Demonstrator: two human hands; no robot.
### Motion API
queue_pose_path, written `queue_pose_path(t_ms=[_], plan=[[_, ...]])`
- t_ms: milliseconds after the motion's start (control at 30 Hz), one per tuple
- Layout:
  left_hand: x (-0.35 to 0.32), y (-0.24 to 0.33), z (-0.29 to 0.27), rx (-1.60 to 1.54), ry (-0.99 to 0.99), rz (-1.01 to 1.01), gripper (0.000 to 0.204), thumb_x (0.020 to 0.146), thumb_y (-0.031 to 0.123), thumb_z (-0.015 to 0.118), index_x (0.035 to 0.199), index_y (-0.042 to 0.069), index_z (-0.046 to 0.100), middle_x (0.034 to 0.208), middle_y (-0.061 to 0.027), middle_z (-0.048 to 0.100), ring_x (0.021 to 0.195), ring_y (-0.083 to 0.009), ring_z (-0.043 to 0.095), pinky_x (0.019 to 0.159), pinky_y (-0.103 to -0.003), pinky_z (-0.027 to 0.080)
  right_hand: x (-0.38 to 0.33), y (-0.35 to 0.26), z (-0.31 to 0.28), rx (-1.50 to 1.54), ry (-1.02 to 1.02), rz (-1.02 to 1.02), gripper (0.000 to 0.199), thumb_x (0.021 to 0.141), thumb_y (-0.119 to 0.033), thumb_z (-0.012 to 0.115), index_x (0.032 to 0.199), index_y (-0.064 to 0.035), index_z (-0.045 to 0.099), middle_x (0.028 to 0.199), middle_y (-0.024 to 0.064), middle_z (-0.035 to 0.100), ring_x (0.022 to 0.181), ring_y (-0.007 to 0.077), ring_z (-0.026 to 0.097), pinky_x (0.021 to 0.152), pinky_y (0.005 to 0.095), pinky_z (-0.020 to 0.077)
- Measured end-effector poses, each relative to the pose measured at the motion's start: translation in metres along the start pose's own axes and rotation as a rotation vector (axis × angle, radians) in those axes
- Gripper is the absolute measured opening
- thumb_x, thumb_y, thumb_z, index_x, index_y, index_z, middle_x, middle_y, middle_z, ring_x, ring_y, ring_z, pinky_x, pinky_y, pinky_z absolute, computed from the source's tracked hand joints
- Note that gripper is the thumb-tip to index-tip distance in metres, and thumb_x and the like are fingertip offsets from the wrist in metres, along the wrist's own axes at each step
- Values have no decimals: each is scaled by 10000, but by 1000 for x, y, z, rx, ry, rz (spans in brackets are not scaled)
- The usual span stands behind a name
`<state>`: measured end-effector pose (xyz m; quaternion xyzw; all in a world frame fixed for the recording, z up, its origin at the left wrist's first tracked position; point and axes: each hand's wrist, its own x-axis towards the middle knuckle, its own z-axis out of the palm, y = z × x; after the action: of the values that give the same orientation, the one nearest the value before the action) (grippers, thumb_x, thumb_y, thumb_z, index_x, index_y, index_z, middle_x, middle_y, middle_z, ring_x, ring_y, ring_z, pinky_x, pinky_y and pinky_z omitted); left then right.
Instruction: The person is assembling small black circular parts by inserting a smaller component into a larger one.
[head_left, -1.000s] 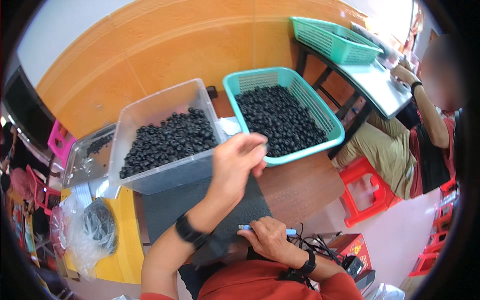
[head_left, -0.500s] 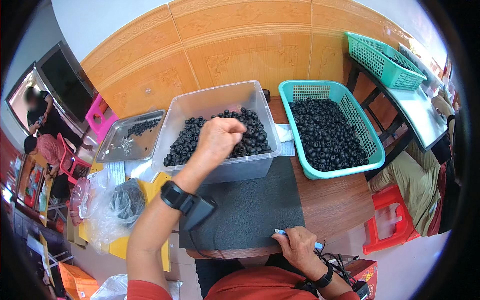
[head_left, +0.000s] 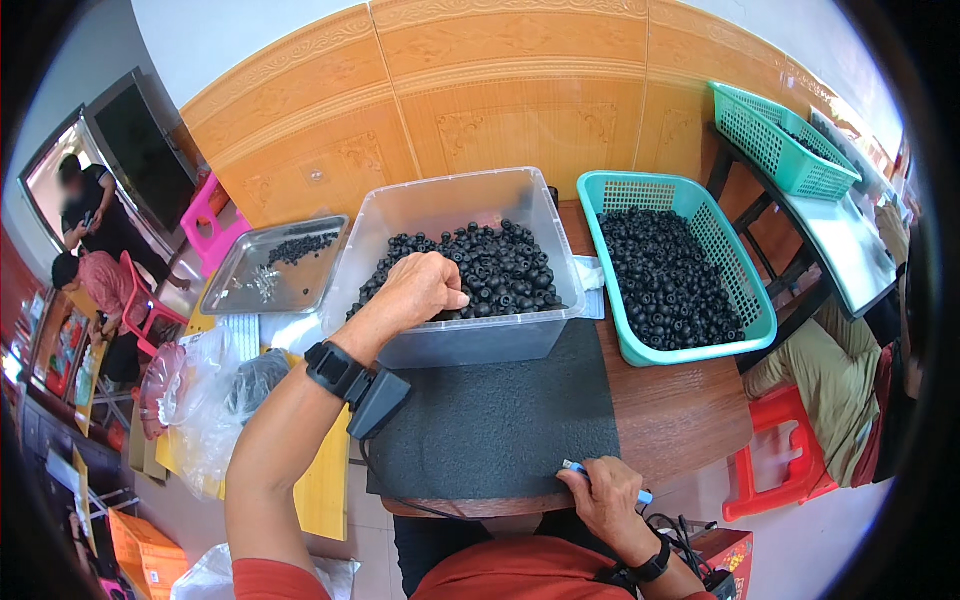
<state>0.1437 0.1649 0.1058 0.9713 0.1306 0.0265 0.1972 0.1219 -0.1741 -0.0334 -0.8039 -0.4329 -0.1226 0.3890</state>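
My left hand [head_left: 418, 290] is at the near side of a clear plastic bin [head_left: 545, 240], over a heap of small round black parts [head_left: 500, 262] with holes in them. Its fingers are curled together; whether a part is pinched in them I cannot make out. At the table's front edge, my right hand [head_left: 610, 503] is closed round a slim blue tool [head_left: 645, 497] with a pale tip poking out past the thumb. A black textured mat [head_left: 500, 420] lies between the two hands.
To the right stands a teal basket [head_left: 630, 345] full of similar black parts. A metal tray [head_left: 232, 290] with small black and silvery pieces sits left of the bin, near plastic bags [head_left: 205, 400]. A person [head_left: 840, 380] sits at far right; two people are at far left.
My left hand has moved left and lower over the bin, its fingers now close to the black parts. The right hand stays by the table edge with the tool. The whole view has shifted slightly.
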Motion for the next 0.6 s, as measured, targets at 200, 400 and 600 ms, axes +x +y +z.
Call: queue_pose_path(t_ms=[200,400,600], plan=[[8,7,0,-8,4,-94,157,692,159,768,754,30,706,732,-168,676,760,-309,666,711,-402,500,-1,0,0,-25,-22,0,286,783,-238,745,687,-46,555,589,92,503,529,271,528,470,388,391],[5,11,-2,-39,97,2,153,722,120,707,823,6,690,740,-144,673,728,-250,658,680,-353,499,0,0,-1,-43,-19,-3,296,791,-243,738,681,-52,541,586,94,497,528,271,528,468,386,392],[5,32,3,-74,-106,171,223,696,96,723,899,7,698,740,-107,683,717,-189,661,658,-317,497,0,0,-1,-55,-29,-3,295,792,-245,739,686,-54,539,589,94,501,526,267,530,465,378,392]])
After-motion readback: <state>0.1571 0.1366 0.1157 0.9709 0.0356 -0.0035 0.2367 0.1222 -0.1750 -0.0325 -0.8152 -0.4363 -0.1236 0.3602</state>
